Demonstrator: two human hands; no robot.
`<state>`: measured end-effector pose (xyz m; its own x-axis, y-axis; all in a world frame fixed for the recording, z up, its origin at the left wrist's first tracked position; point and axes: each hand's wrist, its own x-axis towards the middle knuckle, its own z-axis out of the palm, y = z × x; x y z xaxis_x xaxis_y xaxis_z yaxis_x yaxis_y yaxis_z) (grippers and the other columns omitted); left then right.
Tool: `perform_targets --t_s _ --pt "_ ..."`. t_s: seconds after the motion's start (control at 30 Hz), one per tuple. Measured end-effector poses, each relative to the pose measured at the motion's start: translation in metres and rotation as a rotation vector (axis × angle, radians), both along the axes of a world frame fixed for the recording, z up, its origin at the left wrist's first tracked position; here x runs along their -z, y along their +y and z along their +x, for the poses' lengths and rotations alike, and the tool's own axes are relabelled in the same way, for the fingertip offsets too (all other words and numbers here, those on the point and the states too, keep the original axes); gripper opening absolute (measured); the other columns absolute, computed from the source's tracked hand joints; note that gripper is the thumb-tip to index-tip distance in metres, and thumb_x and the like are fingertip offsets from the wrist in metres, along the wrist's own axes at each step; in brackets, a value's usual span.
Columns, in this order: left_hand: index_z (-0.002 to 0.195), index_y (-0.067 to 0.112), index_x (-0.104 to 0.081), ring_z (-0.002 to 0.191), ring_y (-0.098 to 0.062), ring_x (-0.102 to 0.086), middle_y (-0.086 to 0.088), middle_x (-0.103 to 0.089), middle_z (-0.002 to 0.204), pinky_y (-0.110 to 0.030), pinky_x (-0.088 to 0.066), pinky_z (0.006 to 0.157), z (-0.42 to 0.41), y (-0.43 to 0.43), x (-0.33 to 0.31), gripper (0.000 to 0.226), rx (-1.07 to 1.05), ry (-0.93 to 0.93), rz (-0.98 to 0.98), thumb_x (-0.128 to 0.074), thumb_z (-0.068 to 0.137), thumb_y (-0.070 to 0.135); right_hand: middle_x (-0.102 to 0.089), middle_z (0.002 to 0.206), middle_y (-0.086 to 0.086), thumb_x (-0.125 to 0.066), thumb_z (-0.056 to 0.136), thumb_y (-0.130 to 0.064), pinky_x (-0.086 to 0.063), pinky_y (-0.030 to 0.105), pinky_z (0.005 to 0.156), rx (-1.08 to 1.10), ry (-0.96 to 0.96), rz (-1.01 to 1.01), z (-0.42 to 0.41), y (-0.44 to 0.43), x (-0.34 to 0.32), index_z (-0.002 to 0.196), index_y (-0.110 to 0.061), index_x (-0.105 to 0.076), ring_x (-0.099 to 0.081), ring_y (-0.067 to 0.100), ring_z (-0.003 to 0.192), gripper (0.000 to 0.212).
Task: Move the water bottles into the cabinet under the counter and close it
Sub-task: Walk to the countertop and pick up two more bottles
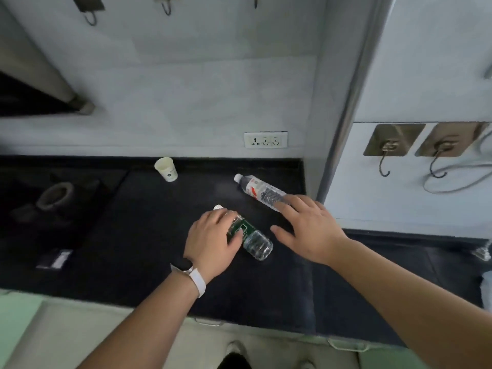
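Two clear water bottles lie on their sides on the black counter (pixel 133 249). The green-labelled bottle (pixel 253 239) is in the middle, white cap pointing back left; my left hand (pixel 213 241) is wrapped over its upper half. The red-and-white-labelled bottle (pixel 259 190) lies farther back right, near the wall corner. My right hand (pixel 308 227) hovers with fingers spread over that bottle's base end, fingertips touching or just above it. The cabinet under the counter shows only as pale green fronts with metal handles (pixel 207 322) along the near edge.
A paper cup (pixel 166 169) stands at the back of the counter. A gas burner (pixel 54 195) sits at the left. A wall socket (pixel 265 139) is behind the bottles. Hooks (pixel 386 158) hang on the right wall panel, which juts out beside the far bottle.
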<state>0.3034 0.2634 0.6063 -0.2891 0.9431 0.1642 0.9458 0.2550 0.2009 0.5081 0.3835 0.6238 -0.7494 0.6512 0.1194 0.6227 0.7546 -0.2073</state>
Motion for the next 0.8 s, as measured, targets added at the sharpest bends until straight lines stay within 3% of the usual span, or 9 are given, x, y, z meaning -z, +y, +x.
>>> perform_targets --t_s 0.27,0.43,0.53,0.67,0.8 --pt "0.136 0.022 -0.056 0.12 -0.02 -0.054 0.003 -0.058 0.132 -0.035 -0.046 0.097 -0.002 0.006 0.048 0.045 -0.362 -0.544 -0.032 -0.058 0.096 0.042 -0.04 0.147 0.0 -0.047 0.093 -0.054 -0.034 0.041 0.11 0.111 -0.089 -0.169 -0.039 0.048 0.035 0.145 -0.021 -0.037 -0.035 0.023 0.136 0.062" --pt "0.114 0.021 -0.058 0.1 -0.015 -0.059 0.013 -0.056 0.1 -0.027 -0.041 0.08 -0.004 0.023 0.082 0.024 -0.497 -0.83 -0.057 -0.06 0.096 0.036 -0.04 0.144 0.001 -0.054 0.092 -0.051 -0.041 0.044 0.104 0.228 -0.103 -0.326 -0.063 0.071 0.055 0.144 -0.021 -0.036 -0.039 0.025 0.13 0.063" --pt "0.106 0.029 -0.051 0.096 -0.013 -0.055 0.014 -0.051 0.101 -0.029 -0.042 0.078 -0.007 0.035 0.097 0.017 -0.515 -0.864 -0.096 -0.061 0.095 0.038 -0.045 0.138 0.004 -0.059 0.09 -0.047 -0.043 0.04 0.098 0.276 -0.089 -0.348 -0.077 0.085 0.066 0.14 -0.018 -0.04 -0.045 0.025 0.122 0.061" --pt "0.11 0.03 -0.055 0.1 -0.015 -0.061 0.011 -0.061 0.107 -0.041 -0.055 0.083 -0.014 0.051 0.117 0.04 -0.554 -0.924 -0.084 -0.059 0.082 0.057 -0.047 0.131 0.006 -0.057 0.088 -0.05 -0.046 0.042 0.091 0.35 -0.174 -0.332 -0.094 0.107 0.083 0.136 -0.018 -0.04 -0.048 0.027 0.114 0.061" --pt "0.131 0.022 -0.046 0.106 -0.021 -0.063 0.004 -0.059 0.12 -0.042 -0.056 0.084 -0.013 0.07 0.124 0.081 -0.653 -1.033 -0.089 -0.063 0.067 0.07 -0.045 0.135 0.01 -0.063 0.085 -0.05 -0.046 0.044 0.093 0.381 -0.21 -0.338 -0.112 0.126 0.1 0.142 -0.015 -0.036 -0.047 0.029 0.119 0.073"
